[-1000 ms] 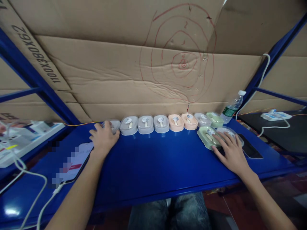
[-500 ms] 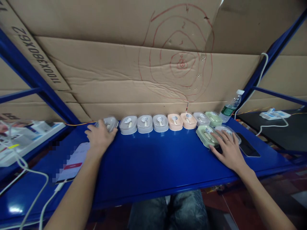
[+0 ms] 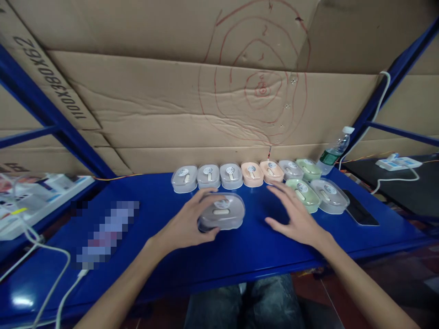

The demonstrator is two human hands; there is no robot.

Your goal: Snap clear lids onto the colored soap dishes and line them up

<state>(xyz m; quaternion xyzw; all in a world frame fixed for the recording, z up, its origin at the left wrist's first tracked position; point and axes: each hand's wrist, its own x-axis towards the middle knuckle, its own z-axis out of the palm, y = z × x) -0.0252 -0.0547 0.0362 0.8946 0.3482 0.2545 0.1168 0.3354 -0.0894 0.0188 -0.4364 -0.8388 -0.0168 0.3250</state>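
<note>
In the head view my left hand grips a grey lidded plastic box from its left side, thumb in front and fingers behind. The box has a clear lid with a pale handle and a round sticker, and is at the middle of the blue table. My right hand is to the right of it, fingers apart, holding nothing. Just beyond that hand stand a green lidded box and a larger grey lidded box. Whether the right fingers touch the green box I cannot tell.
Several grey, orange and green boxes line the table's back edge by the cardboard wall. A water bottle and a dark phone are at the right. A partly blurred phone with a white cable lies at the left.
My left hand has brought the grey box from the back left to the table's middle. My right hand has left the boxes at the right and moved left.
</note>
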